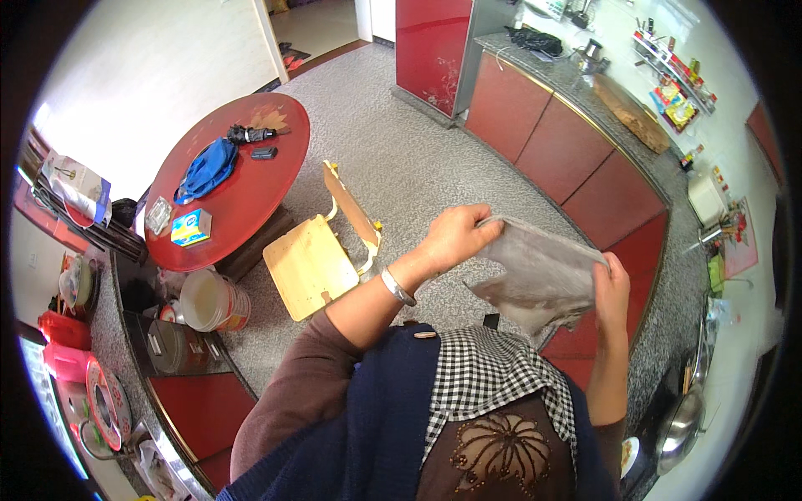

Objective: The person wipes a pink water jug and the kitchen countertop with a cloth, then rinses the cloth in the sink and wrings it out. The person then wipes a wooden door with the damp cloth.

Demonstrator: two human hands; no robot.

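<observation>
A thin greyish cloth (542, 263), somewhat see-through, is stretched between my two hands above the floor. My left hand (460, 233) pinches its upper left corner, and a silver bangle circles that wrist. The upper right corner sits in my right hand (611, 291), lower and nearer to the right-hand cabinets. Between the hands the top edge runs fairly straight; the lower part hangs loose, with a darker, ragged-looking bottom edge. A black-and-white checked apron (482, 369) covers part of my front, below the cloth.
A wooden chair (310, 266) stands left of my hands, beside a round red table (276, 181). Near it is a white bucket (210, 300). Red cabinets (564, 150) with a stone counter (651, 181) curve along the right, where a metal wok (680, 432) sits.
</observation>
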